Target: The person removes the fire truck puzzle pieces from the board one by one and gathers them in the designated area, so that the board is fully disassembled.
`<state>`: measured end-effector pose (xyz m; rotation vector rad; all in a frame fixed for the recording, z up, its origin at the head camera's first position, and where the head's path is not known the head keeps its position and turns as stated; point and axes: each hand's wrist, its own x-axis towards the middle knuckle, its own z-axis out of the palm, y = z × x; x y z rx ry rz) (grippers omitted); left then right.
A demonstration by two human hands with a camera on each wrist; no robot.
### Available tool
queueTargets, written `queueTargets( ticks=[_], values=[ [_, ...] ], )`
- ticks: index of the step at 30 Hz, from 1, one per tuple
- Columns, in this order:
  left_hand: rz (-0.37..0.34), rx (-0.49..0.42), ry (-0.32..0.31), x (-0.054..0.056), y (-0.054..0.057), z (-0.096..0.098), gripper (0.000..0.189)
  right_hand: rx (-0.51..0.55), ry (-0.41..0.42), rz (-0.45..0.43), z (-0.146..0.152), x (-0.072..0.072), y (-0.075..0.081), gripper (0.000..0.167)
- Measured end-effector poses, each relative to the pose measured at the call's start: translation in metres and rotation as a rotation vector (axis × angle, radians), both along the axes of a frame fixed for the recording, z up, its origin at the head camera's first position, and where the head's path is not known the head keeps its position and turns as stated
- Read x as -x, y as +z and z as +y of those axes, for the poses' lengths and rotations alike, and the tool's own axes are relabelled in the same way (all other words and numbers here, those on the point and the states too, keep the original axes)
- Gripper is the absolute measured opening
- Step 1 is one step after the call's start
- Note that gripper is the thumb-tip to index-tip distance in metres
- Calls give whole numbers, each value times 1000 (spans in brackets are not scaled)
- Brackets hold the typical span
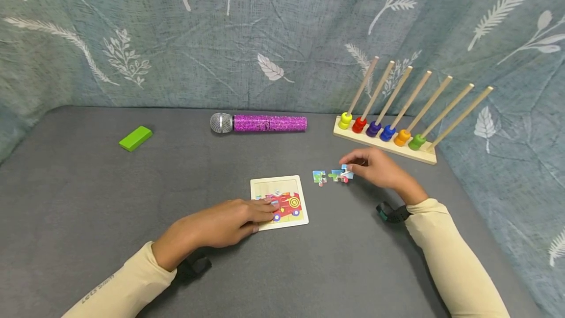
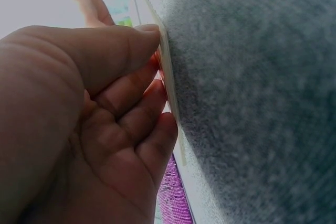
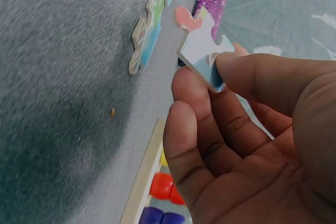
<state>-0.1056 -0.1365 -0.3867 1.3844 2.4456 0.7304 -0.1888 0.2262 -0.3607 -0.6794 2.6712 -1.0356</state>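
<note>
My left hand (image 1: 234, 220) rests on a small wooden jigsaw tray (image 1: 265, 188) with part of a red vehicle picture in it. Its fingers lie across the pieces, and the left wrist view shows the thumb (image 2: 142, 38) touching the tray's edge. To the right of the tray, my right hand (image 1: 379, 168) pinches a jigsaw piece (image 3: 202, 45) between thumb and fingertips. That piece is white and light blue with a red knob, raised and tilted. Below it lies another jigsaw piece (image 3: 149, 32) in blue and green, and a further jigsaw piece (image 1: 320, 176) sits nearer the tray.
A sparkly purple microphone (image 1: 269, 123) lies behind the tray. At the back right stands a wooden bead stacker (image 1: 384, 144) with tall pegs, close behind my right hand. A green block (image 1: 136, 138) is at the far left. Patterned cloth (image 1: 247, 38) hangs behind the grey table.
</note>
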Motion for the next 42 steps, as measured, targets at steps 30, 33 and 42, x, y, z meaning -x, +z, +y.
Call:
queueTargets(
  ticks=[30, 33, 42],
  values=[
    [7, -4, 15, -1, -1, -1, 35, -36, -53, -9, 21, 6, -13, 15],
    [9, -3, 14, -1, -1, -1, 35, -46, -43, -11, 20, 8, -13, 15],
    [16, 2, 13, -1, -1, -1, 36, -69, -36, -1, 22, 11, -19, 15]
  ],
)
